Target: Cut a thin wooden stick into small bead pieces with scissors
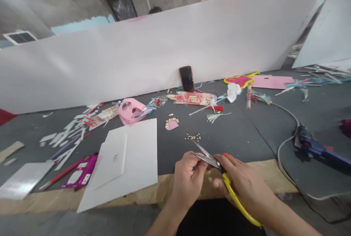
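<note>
My right hand [241, 177] is closed around yellow-handled scissors [211, 159], whose blades are spread and point up and left. Beside the lower blade, my left hand [189, 177] has its thumb and fingers pinched together at the blade. What the pinch holds, if anything, is hidden. Just past the blade tips lies a scatter of small beige bits [193, 137] on the dark tabletop. A little farther off is a small pink piece [172, 125] edged with similar beige bits.
A blue glue gun [323, 150] with its cable lies right. White sheets [139, 155] and a purple case [80, 172] lie left. Farther back are a phone [187, 78] propped against a white partition [137, 60], bagged sticks [192, 98] and a pink mask-like piece [131, 110].
</note>
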### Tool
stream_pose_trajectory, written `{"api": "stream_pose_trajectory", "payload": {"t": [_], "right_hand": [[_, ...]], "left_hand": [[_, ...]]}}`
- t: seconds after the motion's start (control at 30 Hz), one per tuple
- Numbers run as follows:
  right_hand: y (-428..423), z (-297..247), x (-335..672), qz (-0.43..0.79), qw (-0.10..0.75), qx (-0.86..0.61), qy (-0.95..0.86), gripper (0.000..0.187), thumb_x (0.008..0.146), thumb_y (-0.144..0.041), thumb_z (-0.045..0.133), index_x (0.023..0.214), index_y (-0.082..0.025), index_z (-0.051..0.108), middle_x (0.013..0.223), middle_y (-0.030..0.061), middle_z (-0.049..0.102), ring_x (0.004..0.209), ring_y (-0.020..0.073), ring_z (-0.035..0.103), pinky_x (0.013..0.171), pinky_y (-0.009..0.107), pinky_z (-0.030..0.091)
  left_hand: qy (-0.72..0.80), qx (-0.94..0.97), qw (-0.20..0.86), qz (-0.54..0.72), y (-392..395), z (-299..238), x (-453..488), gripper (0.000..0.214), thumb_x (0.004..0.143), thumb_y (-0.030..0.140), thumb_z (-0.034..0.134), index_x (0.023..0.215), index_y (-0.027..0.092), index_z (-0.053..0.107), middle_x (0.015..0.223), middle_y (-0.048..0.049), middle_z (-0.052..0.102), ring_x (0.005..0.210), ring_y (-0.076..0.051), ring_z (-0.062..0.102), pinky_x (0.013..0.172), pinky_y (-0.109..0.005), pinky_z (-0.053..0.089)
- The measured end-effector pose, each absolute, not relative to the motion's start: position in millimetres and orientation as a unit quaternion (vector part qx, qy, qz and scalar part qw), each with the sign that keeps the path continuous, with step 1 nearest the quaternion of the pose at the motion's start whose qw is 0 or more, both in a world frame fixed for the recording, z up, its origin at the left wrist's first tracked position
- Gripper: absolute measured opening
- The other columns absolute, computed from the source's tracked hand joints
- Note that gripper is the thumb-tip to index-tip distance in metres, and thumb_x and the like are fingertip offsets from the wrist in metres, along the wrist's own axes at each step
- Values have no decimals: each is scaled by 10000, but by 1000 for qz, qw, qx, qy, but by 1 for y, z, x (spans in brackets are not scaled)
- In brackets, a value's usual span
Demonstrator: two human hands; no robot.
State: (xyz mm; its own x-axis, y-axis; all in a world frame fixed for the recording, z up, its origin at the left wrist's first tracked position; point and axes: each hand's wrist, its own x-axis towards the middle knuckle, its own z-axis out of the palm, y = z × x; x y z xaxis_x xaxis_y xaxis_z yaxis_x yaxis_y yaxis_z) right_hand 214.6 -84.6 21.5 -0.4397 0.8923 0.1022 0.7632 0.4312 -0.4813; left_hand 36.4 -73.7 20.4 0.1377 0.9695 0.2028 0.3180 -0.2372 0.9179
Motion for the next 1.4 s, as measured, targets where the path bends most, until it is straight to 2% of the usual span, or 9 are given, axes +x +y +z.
{"api": "stream_pose_trajectory", "payload": {"t": [0.13, 0.27, 0.4, 0.53, 0.67, 0.83, 1.0, 1.23, 1.4], "right_hand": [[-84, 24, 215, 157, 174, -494, -837, 532, 785, -313, 618, 1255, -146, 431, 1062, 146, 592, 974, 298, 581, 782, 417, 496], [-84, 26, 218, 146, 187, -482, -844, 705, 733, -494, 683, 1275, -125, 425, 1061, 156, 588, 997, 311, 570, 823, 440, 503], [-85, 22, 222, 123, 193, -468, -854, 918, 658, -682, 663, 1315, -102, 391, 1086, 176, 579, 1020, 329, 554, 849, 473, 498], [-85, 23, 224, 105, 189, -459, -862, 987, 640, -732, 632, 1335, -78, 380, 1121, 200, 578, 1075, 360, 522, 875, 506, 480], [-83, 28, 221, 101, 189, -461, -861, 924, 660, -699, 644, 1319, -86, 433, 1092, 196, 603, 1060, 360, 537, 872, 514, 479], [-82, 25, 219, 94, 188, -472, -856, 717, 772, -560, 624, 1315, -116, 477, 1066, 177, 643, 1035, 334, 585, 792, 452, 533], [-84, 23, 220, 80, 182, -465, -863, 609, 834, -466, 583, 1289, -70, 496, 1038, 187, 663, 956, 305, 637, 767, 405, 550], [-83, 26, 217, 88, 191, -459, -863, 394, 855, -321, 493, 1184, -109, 535, 965, 155, 673, 842, 277, 654, 697, 389, 543], [-79, 25, 215, 137, 179, -473, -852, 243, 918, -332, 421, 1024, -172, 571, 888, 104, 660, 776, 228, 654, 676, 335, 509]], "left_hand": [[462, 677, 352, 453, -73, 23, 37, 265, 903, 207, 513, 696, 180, 675, 724, -21, 679, 764, -153, 611, 711, -224, 465], [458, 676, 357, 453, -75, 25, 38, 287, 908, 215, 508, 672, 178, 668, 701, -20, 667, 741, -149, 603, 692, -222, 460], [462, 671, 367, 448, -75, 24, 38, 305, 909, 220, 496, 653, 176, 655, 686, -25, 651, 729, -153, 596, 679, -227, 463], [461, 664, 383, 448, -75, 25, 39, 301, 898, 231, 489, 651, 171, 651, 686, -37, 643, 714, -158, 598, 663, -230, 476], [467, 657, 409, 428, -75, 30, 38, 281, 884, 233, 491, 664, 168, 654, 674, -34, 630, 687, -153, 595, 659, -233, 465], [473, 610, 509, 381, -73, 32, 34, 237, 858, 266, 512, 713, 156, 664, 591, -16, 624, 589, -133, 573, 584, -218, 443], [468, 559, 573, 375, -71, 32, 35, 211, 826, 282, 534, 721, 143, 654, 552, -4, 595, 543, -116, 520, 563, -216, 422], [453, 557, 583, 381, -70, 32, 35, 240, 838, 288, 525, 670, 145, 618, 543, 3, 570, 533, -108, 491, 562, -217, 396], [458, 564, 564, 392, -69, 33, 36, 294, 852, 268, 507, 594, 148, 584, 561, -4, 558, 567, -114, 524, 572, -210, 414]]}}
